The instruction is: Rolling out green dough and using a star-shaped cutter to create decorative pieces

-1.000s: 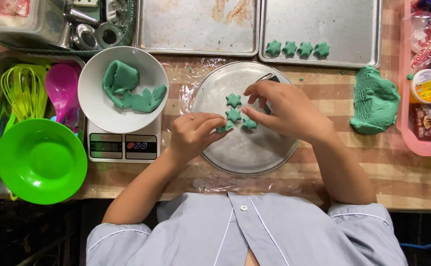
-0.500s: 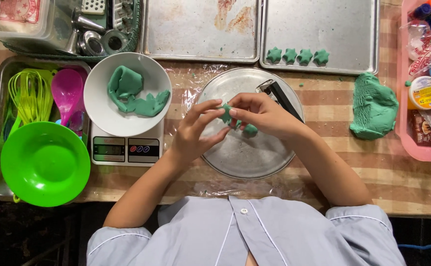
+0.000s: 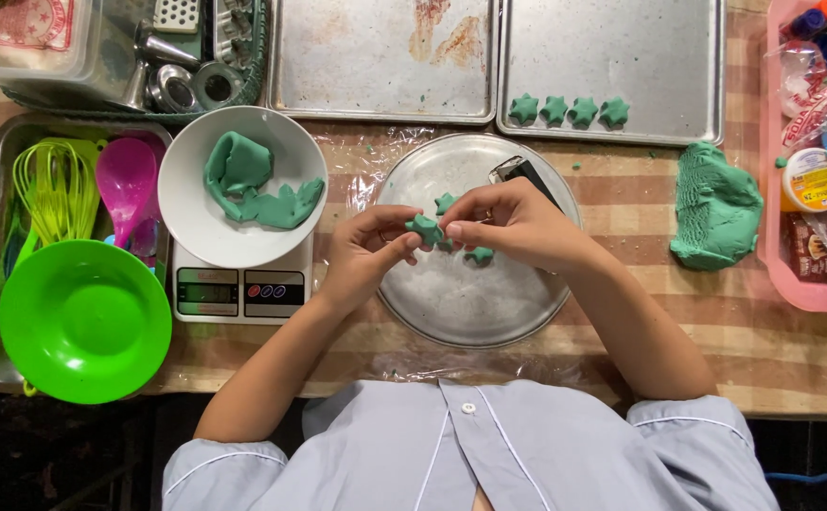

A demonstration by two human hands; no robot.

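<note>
Your left hand (image 3: 361, 251) and right hand (image 3: 508, 222) meet over the round clear glass plate (image 3: 451, 298), fingertips of both pinched on one small green star-shaped dough piece (image 3: 424, 228), held just above the plate, slightly toward 11 o'clock of its centre. Two more green dough stars (image 3: 479, 255) lie on the plate right beside your fingers.

12 to 1 o'clock of the plate: row of four finished green stars (image 3: 568, 111) along the near edge of the right-hand bare metal baking tray (image 3: 622, 57).

3 o'clock: ridged lump of green dough (image 3: 714, 208) on the checked tablecloth.

Beyond it, pink plastic tray (image 3: 775, 227) holding crinkled clear wrappers, a small round tub with a yellow label and a dark red flat packet.

9 o'clock: white bowl (image 3: 186, 189) with folded green dough, sitting on a white digital scale (image 3: 234, 293).

10 o'clock corner: clear lidded box with a red-and-white label (image 3: 30, 33).
</note>
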